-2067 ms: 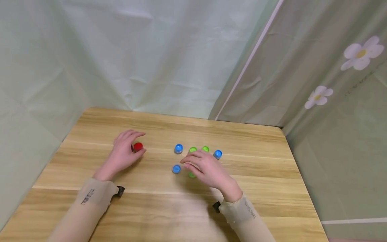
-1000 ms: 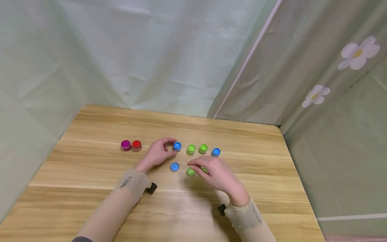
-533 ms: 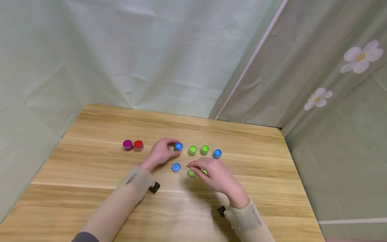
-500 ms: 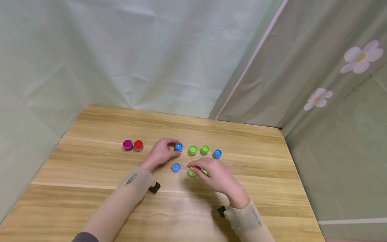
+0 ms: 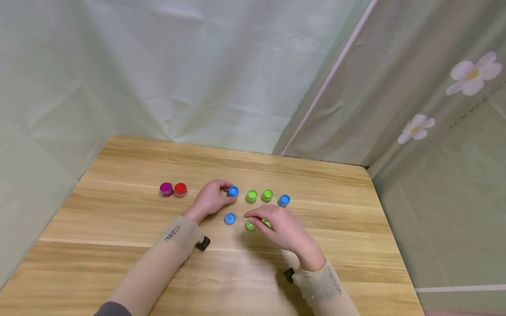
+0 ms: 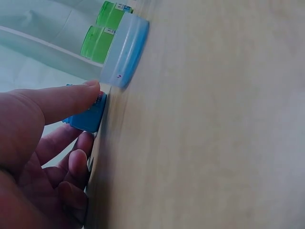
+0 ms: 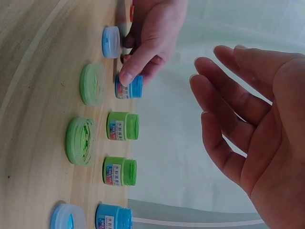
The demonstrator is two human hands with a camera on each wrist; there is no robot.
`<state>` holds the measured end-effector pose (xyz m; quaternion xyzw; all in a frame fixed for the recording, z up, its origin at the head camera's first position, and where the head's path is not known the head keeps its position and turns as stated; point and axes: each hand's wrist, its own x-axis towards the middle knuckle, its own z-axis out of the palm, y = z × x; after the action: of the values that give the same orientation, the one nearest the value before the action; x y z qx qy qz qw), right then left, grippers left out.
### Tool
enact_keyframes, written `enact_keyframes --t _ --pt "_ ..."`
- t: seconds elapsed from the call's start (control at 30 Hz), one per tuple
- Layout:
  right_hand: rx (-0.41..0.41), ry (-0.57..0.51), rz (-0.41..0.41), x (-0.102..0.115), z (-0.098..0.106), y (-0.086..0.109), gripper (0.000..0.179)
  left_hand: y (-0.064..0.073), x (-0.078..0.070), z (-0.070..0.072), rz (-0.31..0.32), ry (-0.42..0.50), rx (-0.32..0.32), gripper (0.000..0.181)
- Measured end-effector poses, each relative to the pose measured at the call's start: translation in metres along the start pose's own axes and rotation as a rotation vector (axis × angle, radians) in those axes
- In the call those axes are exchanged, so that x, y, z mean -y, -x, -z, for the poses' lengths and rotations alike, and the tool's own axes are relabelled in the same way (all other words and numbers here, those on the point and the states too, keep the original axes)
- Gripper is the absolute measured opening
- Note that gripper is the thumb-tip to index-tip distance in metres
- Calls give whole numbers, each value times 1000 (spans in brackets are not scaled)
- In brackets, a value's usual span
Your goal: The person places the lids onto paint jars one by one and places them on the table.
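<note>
My left hand (image 5: 211, 197) pinches a small blue paint jar (image 5: 233, 192) between thumb and fingers as it stands on the table. In the left wrist view the thumb lies along this blue jar (image 6: 88, 117). A blue lid (image 5: 229, 218) lies in front of it. My right hand (image 5: 282, 224) hovers over two green lids (image 5: 250, 226), partly hiding them. Its fingers are loosely bent and hold nothing, as the right wrist view shows of the hand (image 7: 257, 119). Two open green paint jars (image 5: 251, 196) and another blue jar (image 5: 283, 200) stand in the row to the right.
A purple jar (image 5: 166, 189) and a red jar (image 5: 180, 190) stand side by side at the left. A second blue lid (image 7: 66, 217) lies by the last blue jar. A pale curtain (image 5: 221, 79) hangs behind the wooden table (image 5: 221, 281).
My left hand has left the red jar and moved right to the blue jar, uncovering the purple jar. My right hand has shifted slightly toward me. Over the last half second both stay almost still.
</note>
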<state>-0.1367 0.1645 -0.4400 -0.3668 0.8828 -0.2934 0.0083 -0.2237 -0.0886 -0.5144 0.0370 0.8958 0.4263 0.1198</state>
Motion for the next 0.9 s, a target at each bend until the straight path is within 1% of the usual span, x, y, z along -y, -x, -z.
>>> enact_keyframes --t 0.33,0.6,0.8,0.9 --pt "5 -12 5 -2 -5 1 22 2 1 1 -7 -1 -12 45" --pt "7 -10 15 -2 -6 1 22 1 4 1 -33 19 -15 47" --pt "-1 9 27 -1 -7 1 21 3 5 4 -19 106 -21 44" --pt "0 12 23 -1 -7 2 21 5 6 7 -33 135 -33 42"
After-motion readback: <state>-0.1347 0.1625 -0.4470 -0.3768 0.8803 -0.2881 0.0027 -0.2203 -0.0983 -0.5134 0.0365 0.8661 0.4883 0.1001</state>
